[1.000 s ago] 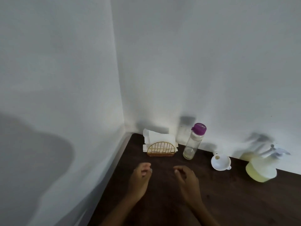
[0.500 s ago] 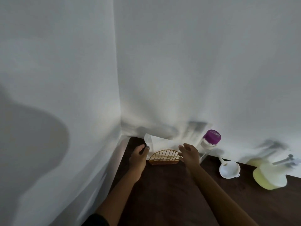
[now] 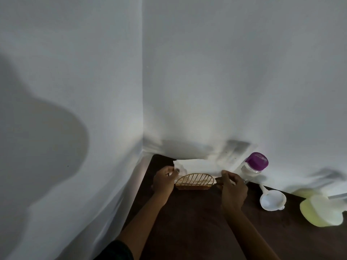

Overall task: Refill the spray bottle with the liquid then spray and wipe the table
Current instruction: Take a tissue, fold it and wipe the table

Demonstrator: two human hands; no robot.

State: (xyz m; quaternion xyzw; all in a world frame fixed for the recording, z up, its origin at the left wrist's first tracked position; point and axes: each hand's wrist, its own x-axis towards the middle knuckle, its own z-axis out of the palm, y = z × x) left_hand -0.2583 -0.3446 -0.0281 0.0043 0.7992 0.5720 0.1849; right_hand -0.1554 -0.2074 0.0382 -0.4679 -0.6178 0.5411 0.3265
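White napkins [image 3: 199, 166] stand in a gold wire holder [image 3: 195, 182] in the back corner of the dark wooden table [image 3: 197, 222]. My left hand [image 3: 164, 182] pinches the left edge of the napkins. My right hand [image 3: 232, 188] pinches their right edge beside the holder. A clear bottle with a purple cap [image 3: 253, 168] stands just right of my right hand. A white funnel [image 3: 271, 198] lies further right. The spray bottle [image 3: 323, 211], holding yellowish liquid, sits at the right edge, partly cut off.
White walls meet in a corner right behind the holder. The table's left edge runs close along the left wall.
Both hands went forward from the middle of the table to the napkin holder and now pinch the napkins at either end. The camera moved closer.
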